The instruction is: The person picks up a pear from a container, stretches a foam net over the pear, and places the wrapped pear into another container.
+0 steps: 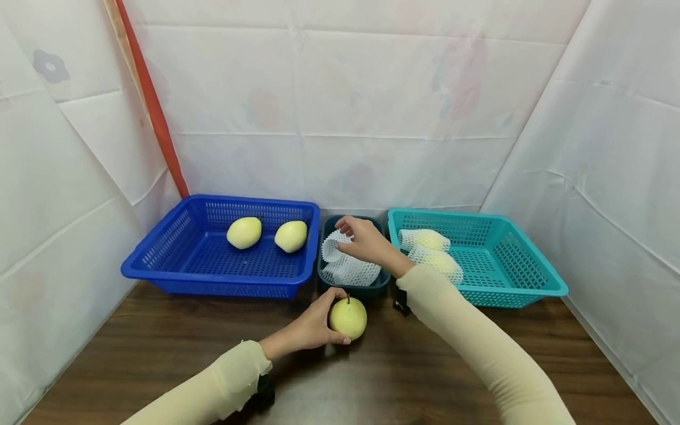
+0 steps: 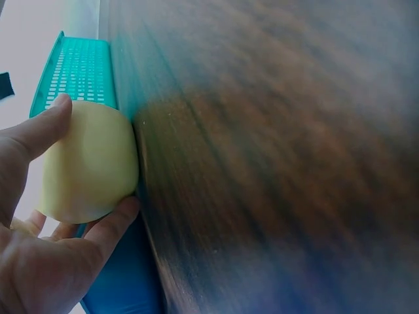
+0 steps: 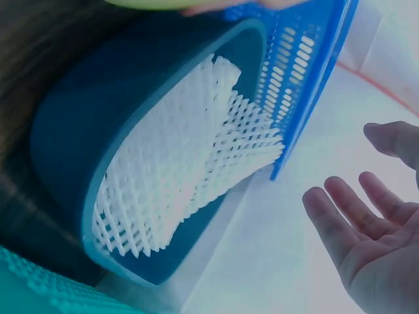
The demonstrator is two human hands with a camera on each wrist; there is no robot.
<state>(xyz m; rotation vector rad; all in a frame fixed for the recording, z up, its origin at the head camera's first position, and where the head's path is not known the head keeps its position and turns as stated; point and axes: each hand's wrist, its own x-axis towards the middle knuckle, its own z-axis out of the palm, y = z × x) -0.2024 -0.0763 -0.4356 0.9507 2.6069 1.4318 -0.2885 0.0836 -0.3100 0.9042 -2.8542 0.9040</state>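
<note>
Yellow pear [image 1: 349,319] sits gripped in the left hand [image 1: 317,323]; foam nets [image 1: 352,271] lie below the right hand [image 1: 368,241] (fingers loosely parted).

Pear [image 1: 349,320] smooth, matt; nets [image 1: 352,271] rough foam; blue bskt [image 1: 223,286], teal bskt [image 1: 510,291] plast.; tbl [image 1: 404,378] wd, sl. glossy.

Open air between fingers [image 3: 332,224] and foam nets [image 3: 157,170], basin wall [image 3: 72,144] around nets

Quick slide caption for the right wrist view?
Right hand, holding nothing, near a dark tub of white foam netting, with a blue basket alongside.
</note>
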